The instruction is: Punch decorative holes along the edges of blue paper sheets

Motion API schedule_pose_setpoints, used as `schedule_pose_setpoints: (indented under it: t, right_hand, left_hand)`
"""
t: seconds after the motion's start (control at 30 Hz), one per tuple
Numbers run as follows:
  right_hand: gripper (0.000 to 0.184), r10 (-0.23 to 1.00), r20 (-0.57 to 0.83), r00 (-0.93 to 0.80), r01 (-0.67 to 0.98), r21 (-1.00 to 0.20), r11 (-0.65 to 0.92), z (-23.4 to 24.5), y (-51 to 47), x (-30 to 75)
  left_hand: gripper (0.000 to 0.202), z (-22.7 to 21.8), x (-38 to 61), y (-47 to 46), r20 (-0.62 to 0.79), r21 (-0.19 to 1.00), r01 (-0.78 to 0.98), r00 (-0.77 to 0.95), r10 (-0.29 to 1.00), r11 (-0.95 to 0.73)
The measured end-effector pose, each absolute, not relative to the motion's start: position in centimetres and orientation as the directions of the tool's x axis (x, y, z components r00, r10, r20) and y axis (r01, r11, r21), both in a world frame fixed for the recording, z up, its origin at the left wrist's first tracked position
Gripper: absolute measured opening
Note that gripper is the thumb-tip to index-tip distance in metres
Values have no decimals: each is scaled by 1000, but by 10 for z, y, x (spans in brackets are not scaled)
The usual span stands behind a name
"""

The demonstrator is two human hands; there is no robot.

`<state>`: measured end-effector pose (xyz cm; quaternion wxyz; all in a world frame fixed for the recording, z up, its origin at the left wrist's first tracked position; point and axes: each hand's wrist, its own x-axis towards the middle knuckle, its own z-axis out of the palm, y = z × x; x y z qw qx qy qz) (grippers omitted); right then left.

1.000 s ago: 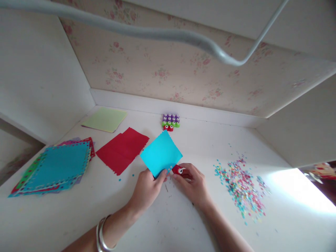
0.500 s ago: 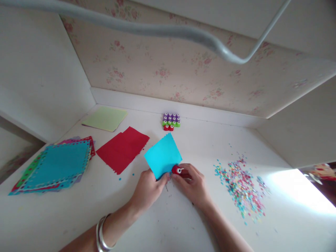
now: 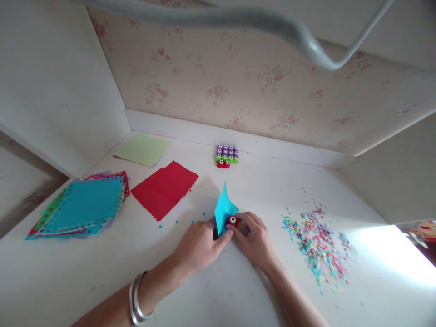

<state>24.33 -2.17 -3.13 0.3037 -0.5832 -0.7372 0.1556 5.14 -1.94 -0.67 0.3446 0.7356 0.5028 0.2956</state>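
Observation:
A sheet of bright blue paper (image 3: 223, 206) stands tilted and slightly curved over the middle of the table. My left hand (image 3: 200, 243) pinches its lower edge, thumb in front and fingers behind. Closed around a small red craft punch (image 3: 233, 221) is my right hand (image 3: 255, 238), and the punch sits against the sheet's right side. The punch's slot and the paper edge at it are hidden by my fingers. Just beyond the sheet stand more craft punches (image 3: 227, 153) in rows, purple, green and red. Small blue punched pieces lie scattered left of my hands.
Red paper sheets (image 3: 165, 188) with notched edges lie left of centre. Behind them is a pale green stack (image 3: 143, 149). At far left rests a pile of colourful punched sheets (image 3: 85, 206). Confetti (image 3: 320, 245) spreads at right. A white cable (image 3: 238, 18) crosses overhead.
The blue sheet has turned from lying broad towards me to nearly edge-on and curved. My hands have come closer together, and the view has shifted slightly.

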Motion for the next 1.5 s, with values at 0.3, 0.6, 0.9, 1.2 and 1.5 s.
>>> schedule_pose_setpoints:
  t: [0.3, 0.6, 0.9, 1.2, 1.5]
  right_hand:
    - [28, 980, 194, -37, 707, -688, 163, -24, -26, 242]
    - [53, 978, 22, 210, 586, -804, -107, -20, -22, 264]
    - [59, 925, -367, -99, 814, -564, -137, 22, -2, 265]
    - [67, 665, -718, -204, 934, -347, -87, 48, 38, 253]
    - [71, 515, -830, -214, 955, -288, -67, 37, 59, 257]
  left_hand:
    - [63, 15, 32, -32, -109, 789, 560, 530, 841, -251]
    - [29, -4, 2, 10, 296, 440, 668, 523, 799, -600]
    - [44, -29, 10, -3, 196, 342, 684, 619, 761, -644]
    - [41, -32, 8, -6, 226, 397, 655, 609, 760, -643]
    - [41, -33, 6, -7, 243, 438, 642, 589, 771, -629]
